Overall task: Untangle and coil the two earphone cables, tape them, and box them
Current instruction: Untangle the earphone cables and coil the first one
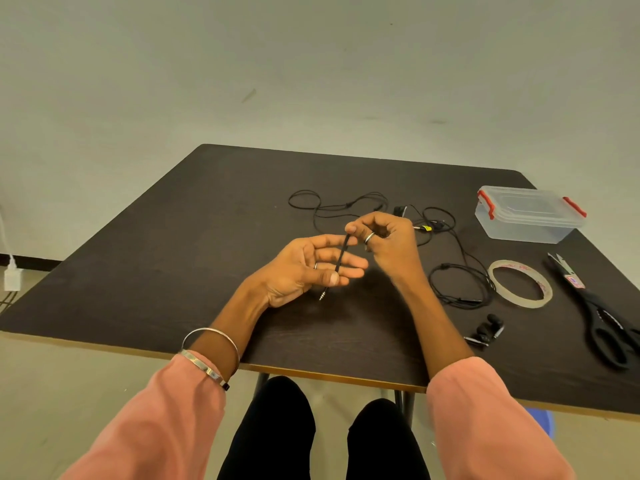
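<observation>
My left hand (304, 270) is held palm up above the dark table (173, 254), its thumb pressing a black earphone cable (341, 258) across the fingers, with the jack plug hanging just below. My right hand (388, 237) pinches the same cable a little higher. The rest of that cable lies in loose loops (322, 206) on the table behind my hands. A second black earphone cable (457, 282) lies coiled to the right, its earbuds (485, 332) near the front edge.
A clear plastic box (526, 216) with red clips and its lid on stands at the back right. A roll of clear tape (519, 284) lies beside the coiled cable. Black scissors (602, 317) lie at the right edge. A white charger (12, 275) hangs far left.
</observation>
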`<move>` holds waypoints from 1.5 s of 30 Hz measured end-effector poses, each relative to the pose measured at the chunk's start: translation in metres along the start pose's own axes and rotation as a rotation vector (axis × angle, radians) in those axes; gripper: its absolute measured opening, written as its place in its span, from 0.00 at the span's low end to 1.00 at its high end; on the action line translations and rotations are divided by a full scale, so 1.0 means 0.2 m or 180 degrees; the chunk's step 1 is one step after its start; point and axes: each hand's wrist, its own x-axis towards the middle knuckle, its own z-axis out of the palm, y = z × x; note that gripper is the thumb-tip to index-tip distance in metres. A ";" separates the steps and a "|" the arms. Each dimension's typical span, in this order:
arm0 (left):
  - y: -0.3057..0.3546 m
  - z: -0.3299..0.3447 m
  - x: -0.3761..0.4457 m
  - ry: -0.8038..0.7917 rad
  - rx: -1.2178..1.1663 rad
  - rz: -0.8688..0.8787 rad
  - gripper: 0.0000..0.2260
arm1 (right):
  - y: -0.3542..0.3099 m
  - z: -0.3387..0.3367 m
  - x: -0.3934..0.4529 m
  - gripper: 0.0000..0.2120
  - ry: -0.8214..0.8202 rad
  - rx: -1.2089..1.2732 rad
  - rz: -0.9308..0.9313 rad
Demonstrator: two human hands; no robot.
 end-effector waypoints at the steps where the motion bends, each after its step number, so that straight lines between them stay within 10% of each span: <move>1: 0.00 0.00 0.00 0.0005 -0.0128 0.0061 0.24 | 0.01 0.01 0.00 0.06 -0.0032 -0.0010 0.0077; 12: 0.01 -0.10 0.04 0.1781 -0.0557 0.1299 0.26 | 0.01 0.07 -0.10 0.10 -0.1496 -0.2022 -0.1096; 25: 0.00 -0.10 0.06 0.1930 -0.0787 0.1189 0.21 | -0.04 0.04 -0.10 0.12 -0.1640 -0.1917 -0.0994; 35: -0.02 -0.01 0.02 0.0745 0.0932 0.0284 0.32 | -0.10 -0.04 -0.08 0.05 -0.0355 -0.0212 -0.0536; 45: 0.00 0.03 0.00 -0.0003 0.0677 -0.0131 0.28 | -0.04 -0.06 0.01 0.09 0.0447 -0.0025 -0.0003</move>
